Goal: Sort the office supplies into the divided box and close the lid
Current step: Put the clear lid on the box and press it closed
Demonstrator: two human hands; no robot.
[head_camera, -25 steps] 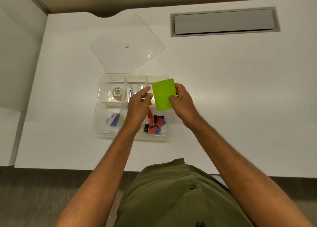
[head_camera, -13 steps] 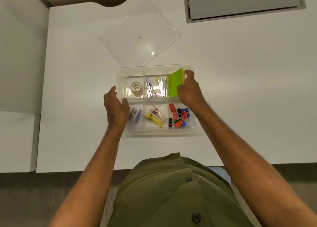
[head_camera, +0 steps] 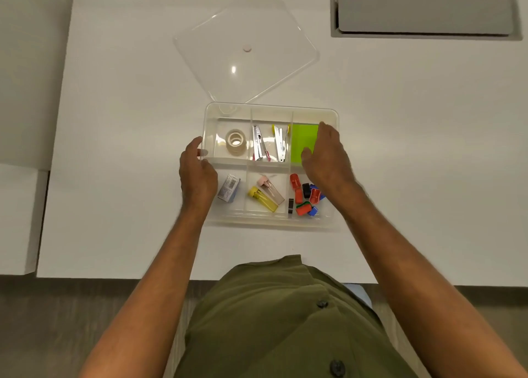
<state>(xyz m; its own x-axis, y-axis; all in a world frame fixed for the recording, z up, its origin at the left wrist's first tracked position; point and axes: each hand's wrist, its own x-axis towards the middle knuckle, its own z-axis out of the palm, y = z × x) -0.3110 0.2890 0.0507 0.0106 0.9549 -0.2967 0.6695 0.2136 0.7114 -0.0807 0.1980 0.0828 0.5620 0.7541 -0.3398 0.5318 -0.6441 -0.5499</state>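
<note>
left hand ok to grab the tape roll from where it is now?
Probably yes. The left hand rests on the divided box's left wall, beside the back-left compartment holding the tape roll. The lid is off and nothing covers the roll.

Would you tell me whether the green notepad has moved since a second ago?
Yes. The green notepad went down from above the box into its far right compartment, where it lies flat.
</note>
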